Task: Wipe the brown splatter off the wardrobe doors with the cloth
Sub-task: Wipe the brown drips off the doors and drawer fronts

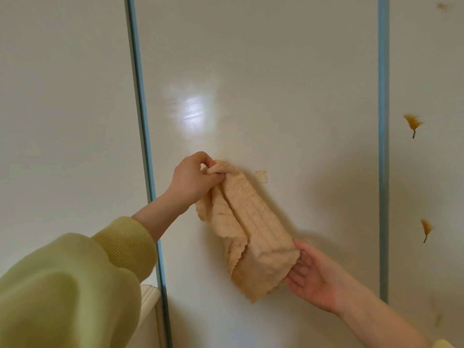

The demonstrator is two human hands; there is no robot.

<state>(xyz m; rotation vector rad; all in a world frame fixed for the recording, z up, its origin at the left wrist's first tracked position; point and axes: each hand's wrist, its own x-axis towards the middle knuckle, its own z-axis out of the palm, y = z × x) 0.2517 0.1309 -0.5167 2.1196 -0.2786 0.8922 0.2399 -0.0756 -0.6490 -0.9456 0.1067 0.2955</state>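
Two hands on one cloth (247,222), well apart. Left hand (193,178) pinches the bunched top end between curled fingers and thumb. Right hand (315,275) lies palm-up with fingers straight, touching the lower corner (not clamped). Cloth hangs slantwise before the middle wardrobe door (276,71); contact with the panel cannot be determined. Brown splatter (413,123) marks the right-hand door (431,177), beyond a blue trim strip (383,146) and well apart from the cloth. A small square sticker (261,177) sits just beside the cloth's upper end.
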